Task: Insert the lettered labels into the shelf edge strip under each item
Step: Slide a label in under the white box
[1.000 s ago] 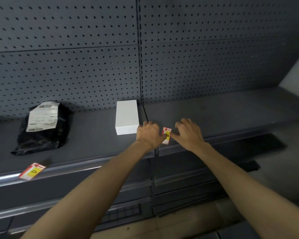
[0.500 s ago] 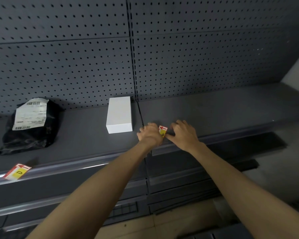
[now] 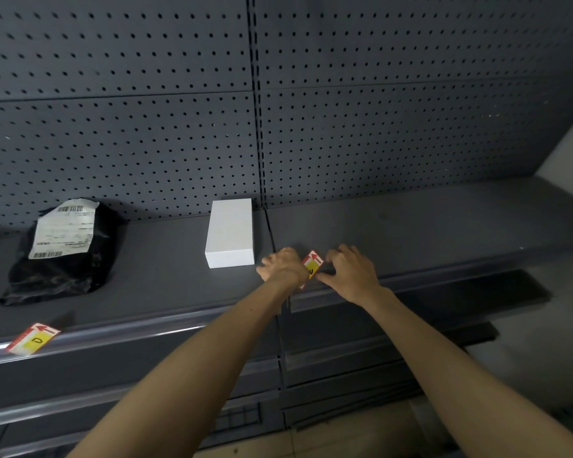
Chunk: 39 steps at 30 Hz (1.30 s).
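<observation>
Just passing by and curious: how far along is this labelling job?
A first label looks seated in the edge strip below the black bag. The left hand and right hand pinch a second label by the white box; it stands tilted; seating it remains.

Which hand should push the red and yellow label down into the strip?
Probably the right hand: its thumb pinches the label at its lower corner above the shelf edge strip, while the left hand grips the other side, steadying it.

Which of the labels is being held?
The label beside the white box, held between left hand and right hand; the other label sits untouched below the black bag.
</observation>
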Available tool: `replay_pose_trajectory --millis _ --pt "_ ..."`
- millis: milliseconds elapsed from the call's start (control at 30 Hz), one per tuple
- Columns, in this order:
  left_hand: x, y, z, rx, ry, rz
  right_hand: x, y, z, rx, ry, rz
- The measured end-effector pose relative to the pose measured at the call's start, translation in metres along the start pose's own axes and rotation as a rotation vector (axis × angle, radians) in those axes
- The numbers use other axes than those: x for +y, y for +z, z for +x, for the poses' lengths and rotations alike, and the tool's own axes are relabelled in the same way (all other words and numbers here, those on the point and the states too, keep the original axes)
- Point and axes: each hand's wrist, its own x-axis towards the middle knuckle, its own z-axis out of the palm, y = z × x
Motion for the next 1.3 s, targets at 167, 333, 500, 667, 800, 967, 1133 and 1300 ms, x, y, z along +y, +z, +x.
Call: replay_pose_trajectory --millis 167,333,500,667,800,967,1133,1300 --pt "-0.013 -0.009 -0.006 0.045 0.150 -0.177 -0.005 -0.009 0.003 0.021 0.011 0.192" --pt "-0.050 -0.038 -0.019 0.055 0.300 -0.242 -0.032 -0.026 0.005 -0.015 -0.034 0.600" --pt "-0.108 -0.062 -0.032 0.137 0.325 -0.197 -0.084 -0.024 -0.002 -0.072 -0.151 0.679" --pt "-0.165 -0.062 -0.048 0.262 0.310 -0.122 -0.118 -0.007 -0.012 -0.081 -0.215 0.665" --pt "-0.200 -0.041 -0.062 0.378 0.486 0.073 -0.125 0.002 -0.023 -0.061 -0.228 0.617" --pt "-0.210 -0.014 -0.070 0.390 0.505 0.210 -0.118 0.006 -0.033 -0.040 -0.229 0.541" --pt "-0.211 -0.004 -0.072 0.429 0.490 0.237 -0.116 0.004 -0.034 0.004 -0.251 0.489" --pt "-0.214 0.003 -0.077 0.445 0.508 0.211 -0.119 0.007 -0.032 0.013 -0.283 0.466"
